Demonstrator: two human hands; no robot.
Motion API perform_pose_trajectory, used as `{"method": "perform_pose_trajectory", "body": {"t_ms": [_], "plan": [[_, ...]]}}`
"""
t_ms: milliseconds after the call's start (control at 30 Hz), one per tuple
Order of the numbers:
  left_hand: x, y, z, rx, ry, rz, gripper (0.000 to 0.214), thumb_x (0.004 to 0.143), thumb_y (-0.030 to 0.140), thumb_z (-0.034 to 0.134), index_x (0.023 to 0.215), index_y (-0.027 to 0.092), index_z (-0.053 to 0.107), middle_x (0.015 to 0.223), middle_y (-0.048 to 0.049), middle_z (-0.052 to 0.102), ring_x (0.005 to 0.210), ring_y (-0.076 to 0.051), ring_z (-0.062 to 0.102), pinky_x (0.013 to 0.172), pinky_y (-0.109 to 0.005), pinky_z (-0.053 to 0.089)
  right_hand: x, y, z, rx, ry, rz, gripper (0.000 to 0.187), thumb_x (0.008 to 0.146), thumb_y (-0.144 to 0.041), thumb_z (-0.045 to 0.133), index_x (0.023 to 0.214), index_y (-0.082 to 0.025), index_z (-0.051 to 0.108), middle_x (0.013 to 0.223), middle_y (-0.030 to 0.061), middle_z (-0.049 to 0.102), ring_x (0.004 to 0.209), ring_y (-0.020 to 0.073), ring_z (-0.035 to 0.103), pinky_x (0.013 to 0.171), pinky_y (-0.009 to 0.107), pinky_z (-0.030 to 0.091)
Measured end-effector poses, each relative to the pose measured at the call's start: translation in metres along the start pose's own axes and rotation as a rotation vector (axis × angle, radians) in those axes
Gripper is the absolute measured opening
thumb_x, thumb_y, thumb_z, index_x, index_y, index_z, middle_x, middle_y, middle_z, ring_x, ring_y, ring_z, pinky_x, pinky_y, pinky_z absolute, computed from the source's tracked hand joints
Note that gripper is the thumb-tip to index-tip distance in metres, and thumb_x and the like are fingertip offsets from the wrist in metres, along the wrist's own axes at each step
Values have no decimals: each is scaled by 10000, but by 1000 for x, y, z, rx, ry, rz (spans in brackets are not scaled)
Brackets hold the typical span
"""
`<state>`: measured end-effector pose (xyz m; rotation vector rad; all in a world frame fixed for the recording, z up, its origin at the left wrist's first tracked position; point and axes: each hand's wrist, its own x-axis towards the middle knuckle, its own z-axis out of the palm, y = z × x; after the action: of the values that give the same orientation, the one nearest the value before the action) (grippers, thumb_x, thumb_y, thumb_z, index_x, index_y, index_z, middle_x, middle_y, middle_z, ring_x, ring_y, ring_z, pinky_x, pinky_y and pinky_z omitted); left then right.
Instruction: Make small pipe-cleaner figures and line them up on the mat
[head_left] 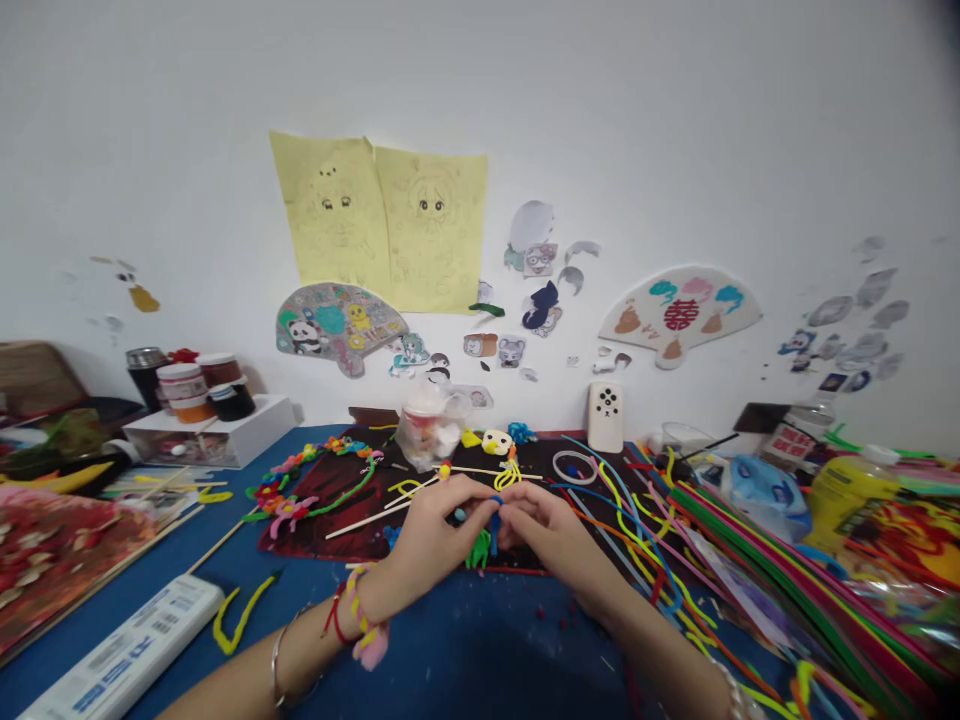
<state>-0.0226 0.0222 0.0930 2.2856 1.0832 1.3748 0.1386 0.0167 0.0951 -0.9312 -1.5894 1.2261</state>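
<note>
My left hand (441, 525) and my right hand (551, 522) meet above the middle of the table, thumbs and forefingers pinched together. Between the fingertips is a short blue pipe cleaner (494, 535), its lower end hanging down; both hands grip it, and the fingers partly cover it. Just below lies a green fuzzy piece (478, 550) on a dark red mat (322, 535). Close behind the hands are a looped yellow pipe cleaner (508, 477) and a pale round piece with a face (496, 443).
Loose pipe cleaners (630, 540) and a thick bundle of them (795, 590) spread over the right side. At left stand a white box (247, 432) with paint jars, a long white carton (131, 650) and a colourful flower garland (289, 505). A white phone-shaped object (605, 418) leans against the wall.
</note>
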Motion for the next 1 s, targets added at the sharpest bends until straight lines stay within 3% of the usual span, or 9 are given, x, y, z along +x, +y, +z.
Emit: {"method": "perform_pose_trajectory", "body": {"t_ms": [67,200,300,467,633,867,1000], "plan": [[3,-2,-1,-23,-1,-4,128,803,220,543,820,161,655,772,-39,658,721,-143,582,703,-263,440,1,1,2,150,-69,116,192,752,-326,570,849,-161,555,636,-29,567,592,106,571,635,260,498],[11,-8,-9,-120,-165,-101,184,811,270,524,852,145,653,746,-38,645,641,-125,573,592,-223,438,4,6,4,150,-68,134,214,753,-340,575,849,-149,563,640,-25,561,576,97,553,627,250,486],[14,-11,-15,-49,-268,-80,177,810,262,501,826,147,635,698,-18,622,587,-108,546,548,-199,408,4,11,4,-54,-61,59,169,793,-321,520,784,-154,552,581,-42,522,513,93,504,529,219,432],[12,-12,-19,369,-392,143,117,772,207,496,684,173,567,556,27,527,486,-96,458,489,-209,296,-1,16,6,-631,1,-208,219,833,-208,427,634,-172,512,558,-43,501,519,99,446,494,213,302],[10,-17,-20,521,-480,305,161,801,246,482,658,182,522,548,30,499,472,-93,443,468,-219,241,-4,19,10,-831,24,-295,186,813,-167,432,641,-176,501,618,-19,556,574,115,483,528,220,295],[11,-29,-13,687,-389,532,227,884,277,392,720,175,512,630,-17,531,589,-131,481,567,-244,305,2,23,9,-643,56,-177,248,777,-149,427,531,-171,443,483,-66,401,464,83,376,454,194,252],[12,-34,-10,623,-342,445,234,885,265,369,740,176,530,626,-12,520,582,-130,483,579,-238,331,6,21,7,-388,-7,-113,266,815,-226,432,554,-175,442,486,-64,404,464,84,401,449,181,331]]}}
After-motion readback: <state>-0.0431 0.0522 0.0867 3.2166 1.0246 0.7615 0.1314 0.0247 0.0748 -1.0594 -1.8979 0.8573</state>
